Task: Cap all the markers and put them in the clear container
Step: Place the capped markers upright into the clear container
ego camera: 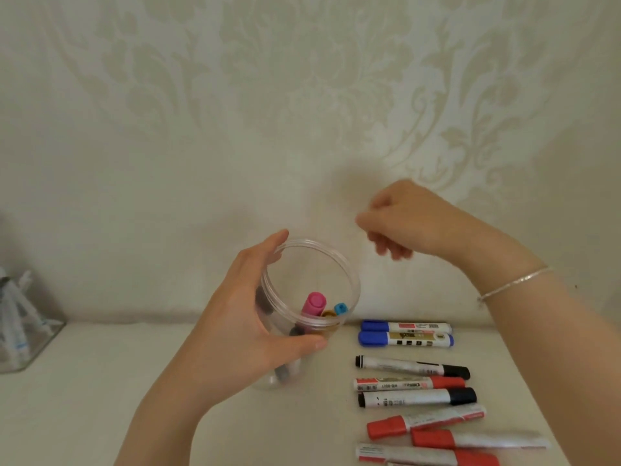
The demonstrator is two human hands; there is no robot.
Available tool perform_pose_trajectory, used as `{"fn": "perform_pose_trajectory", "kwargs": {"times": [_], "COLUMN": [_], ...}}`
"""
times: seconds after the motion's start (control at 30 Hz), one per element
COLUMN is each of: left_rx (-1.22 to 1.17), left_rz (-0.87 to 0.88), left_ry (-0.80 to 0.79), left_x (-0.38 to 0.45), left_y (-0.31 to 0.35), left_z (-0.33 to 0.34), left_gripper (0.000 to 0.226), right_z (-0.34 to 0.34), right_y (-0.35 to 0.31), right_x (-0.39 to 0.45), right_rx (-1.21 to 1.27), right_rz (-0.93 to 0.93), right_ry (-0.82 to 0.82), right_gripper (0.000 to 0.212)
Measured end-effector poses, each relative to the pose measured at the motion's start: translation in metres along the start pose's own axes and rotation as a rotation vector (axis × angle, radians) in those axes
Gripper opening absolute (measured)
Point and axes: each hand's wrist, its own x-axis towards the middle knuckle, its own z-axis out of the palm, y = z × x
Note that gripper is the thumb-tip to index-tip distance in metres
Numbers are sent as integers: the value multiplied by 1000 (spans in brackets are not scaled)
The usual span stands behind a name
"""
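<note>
My left hand (248,317) grips the clear round container (339,264) from its left side, holding it tilted with the mouth toward me. Inside stand a pink-capped marker (314,302), a blue-capped one (340,308) and a dark one. My right hand (403,220) hovers just right of and above the container's mouth, fingers loosely curled with nothing visible in them. Several capped markers lie in a column on the white table at the right: two blue (405,333), two black (413,366), several red (426,422).
A patterned cream wall rises right behind the table (100,398). A glass holder (23,331) with white pens stands at the far left edge. A thin silver bracelet (514,284) is on my right wrist.
</note>
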Motion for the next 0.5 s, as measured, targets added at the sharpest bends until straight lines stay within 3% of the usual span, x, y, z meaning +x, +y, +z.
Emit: {"fn": "perform_pose_trajectory", "kwargs": {"times": [0.1,0.2,0.33,0.5], "left_rx": [33,48,31,48], "left_rz": [23,29,23,30], "left_ry": [-4,-19,-29,-18], "left_x": [-3,-4,-2,0], "left_y": [3,6,5,1], "left_z": [-2,-2,0,2], "left_gripper": [110,109,110,110], "right_z": [20,57,78,87], "right_y": [40,67,74,68], "right_x": [8,7,3,-3], "right_rx": [-431,-646,-859,-965], "right_rz": [340,463,329,325], "right_ry": [-541,-900,-923,-950], "right_gripper": [16,39,62,77]}}
